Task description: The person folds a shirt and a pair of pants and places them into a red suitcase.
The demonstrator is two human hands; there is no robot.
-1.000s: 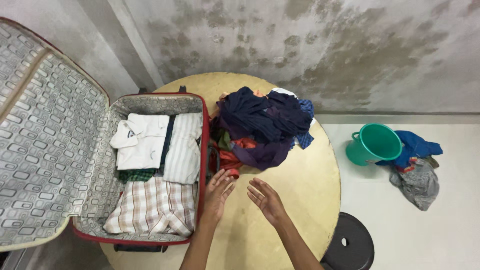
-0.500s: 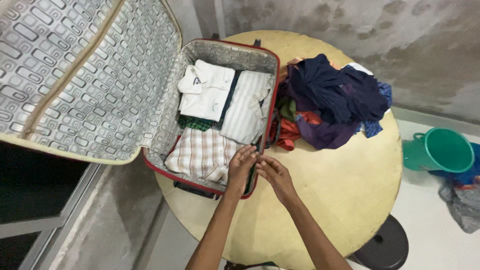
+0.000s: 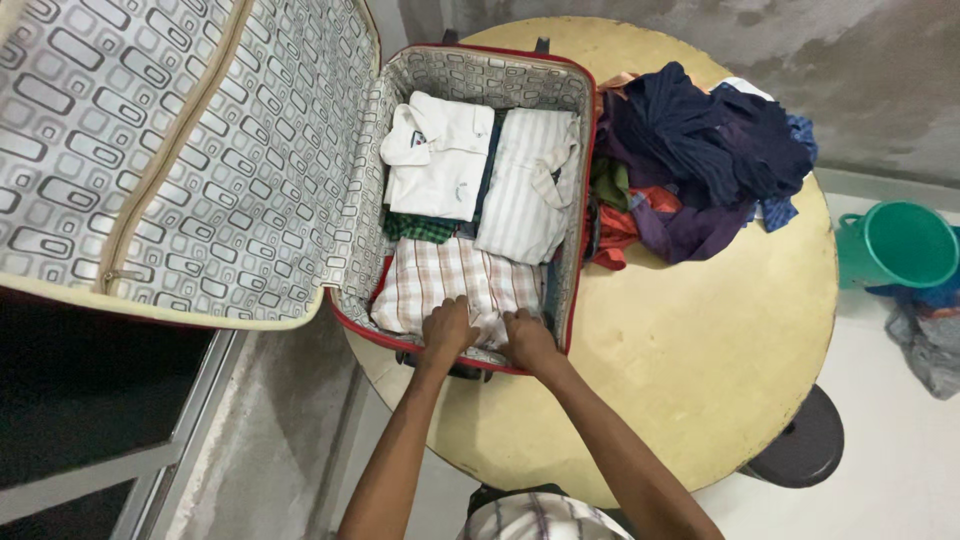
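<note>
1 head-worn view, steeply downward, near above the open suitcase (image 3: 480, 70) on the round table (image 3: 700, 340).

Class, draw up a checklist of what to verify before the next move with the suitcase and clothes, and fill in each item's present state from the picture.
1. Both hands on the checked shirt: left hand and right hand rest on the checked shirt. Ok.
2. Suitcase lid fully open, off the clothes. Ok.
3. Suitcase fully on the round table: its near left corner overhangs the edge. Not ok.
4. White shirt and striped shirt lie flat and folded. Ok.
5. All clothes packed: a pile of dark clothes sits on the table. Not ok.
6. Room beneath the shirts: cannot tell.
</note>
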